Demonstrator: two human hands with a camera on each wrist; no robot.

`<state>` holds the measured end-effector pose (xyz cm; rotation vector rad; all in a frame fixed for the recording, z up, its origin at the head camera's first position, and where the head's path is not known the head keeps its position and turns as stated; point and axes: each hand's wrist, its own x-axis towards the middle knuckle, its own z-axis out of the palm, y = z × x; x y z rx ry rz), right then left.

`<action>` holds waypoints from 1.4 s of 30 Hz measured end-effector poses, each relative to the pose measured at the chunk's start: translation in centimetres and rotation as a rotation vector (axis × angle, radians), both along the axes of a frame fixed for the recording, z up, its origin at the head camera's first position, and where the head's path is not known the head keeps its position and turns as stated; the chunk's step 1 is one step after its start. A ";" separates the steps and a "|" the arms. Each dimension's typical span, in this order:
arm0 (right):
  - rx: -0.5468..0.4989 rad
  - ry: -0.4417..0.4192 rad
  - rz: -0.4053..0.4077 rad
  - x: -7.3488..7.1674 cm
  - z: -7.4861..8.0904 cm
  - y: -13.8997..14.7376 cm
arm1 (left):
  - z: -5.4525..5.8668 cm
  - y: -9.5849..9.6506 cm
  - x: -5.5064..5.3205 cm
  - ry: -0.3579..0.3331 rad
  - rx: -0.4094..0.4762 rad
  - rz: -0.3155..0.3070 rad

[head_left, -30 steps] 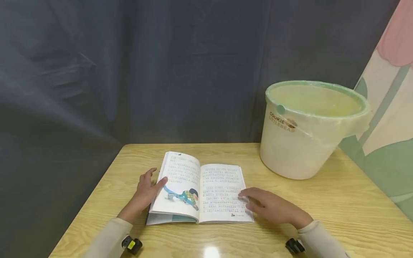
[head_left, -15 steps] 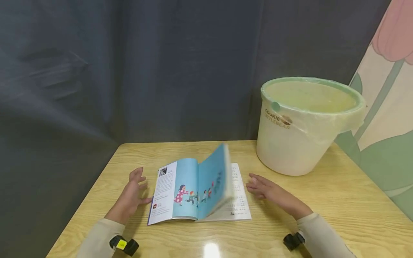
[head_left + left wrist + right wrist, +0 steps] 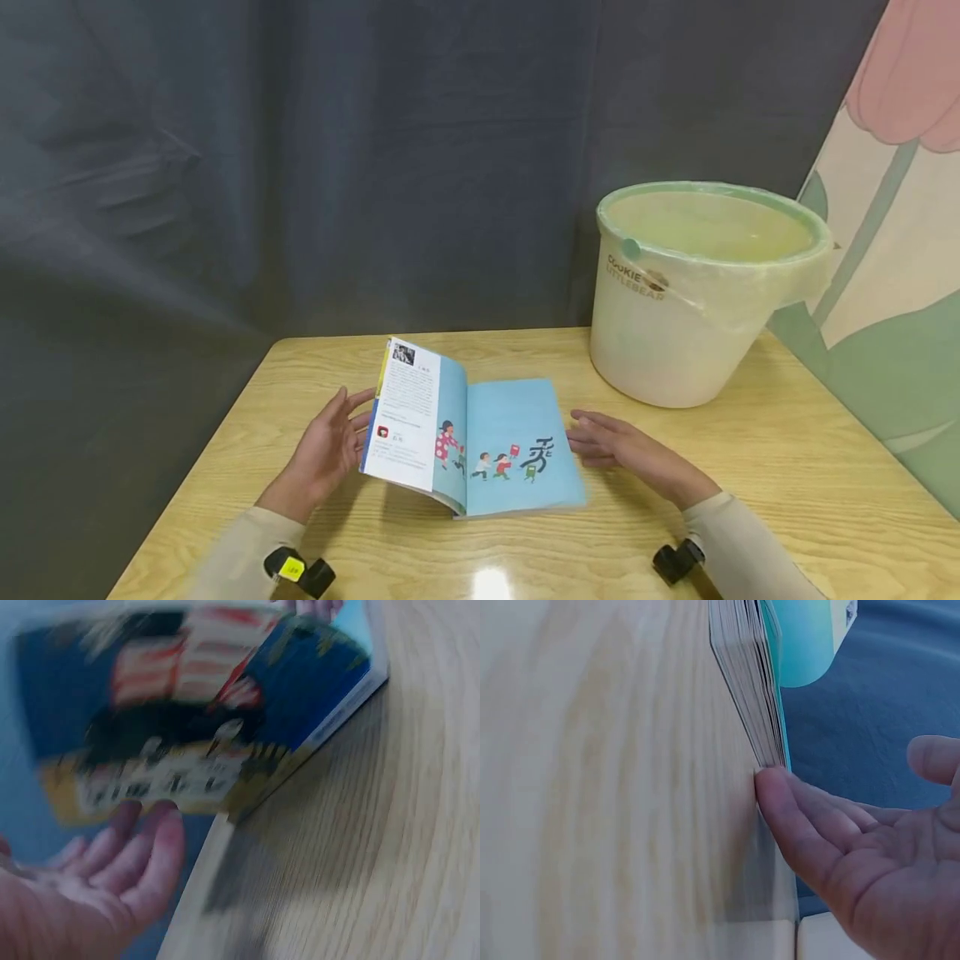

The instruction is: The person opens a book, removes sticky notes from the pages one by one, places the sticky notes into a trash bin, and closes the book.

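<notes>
A paperback book (image 3: 510,433) lies open on the wooden table, showing a light blue spread with small running children. Its front cover (image 3: 408,408), with a white text flap, stands tilted up from the table on the left. My left hand (image 3: 326,450) is behind that cover, its fingers extended against the outer side. In the left wrist view the fingertips meet the lower edge of the dark blue illustrated cover (image 3: 180,712). My right hand (image 3: 637,454) lies at the book's right edge with straight fingers. In the right wrist view its fingertips touch the page block (image 3: 746,682).
A white bucket (image 3: 667,333) with a pale green rim and a clear plastic liner stands at the table's back right. Dark curtain (image 3: 427,167) hangs behind and left of the table (image 3: 405,558). A painted wall (image 3: 892,275) rises at the right.
The book's pages have fallen over to the right, from a text spread to the blue opening spread. My left hand has moved under the front cover, which now tilts upward.
</notes>
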<state>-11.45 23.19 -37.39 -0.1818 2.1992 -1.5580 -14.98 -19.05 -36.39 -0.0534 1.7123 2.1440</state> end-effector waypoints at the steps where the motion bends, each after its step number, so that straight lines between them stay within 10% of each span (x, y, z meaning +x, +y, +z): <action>1: -0.004 -0.005 0.000 0.0 -0.1 -0.1 | 0.2 0.6 0.0 0.019 -0.023 -0.024; 11: -0.031 -0.022 0.006 -0.6 -0.8 -1.1 | 0.7 6.6 -0.1 0.355 -0.259 -0.399; 19: 0.041 0.013 -0.013 -0.8 -0.6 -1.5 | -2.1 9.7 2.0 0.924 -1.167 -0.775; 27: 0.512 0.499 0.186 1.2 0.6 -2.9 | -2.2 8.9 2.8 0.985 -1.230 -0.774; 32: 0.733 0.785 0.431 3.7 1.8 -4.8 | -1.5 8.4 4.3 1.212 -1.241 -0.680; 35: 0.781 0.817 0.543 5.3 2.2 -5.4 | -1.2 8.9 5.9 1.290 -1.269 -0.678; 42: 0.842 0.799 0.678 7.5 0.6 -6.4 | -1.6 10.3 8.9 1.150 -1.327 -0.785</action>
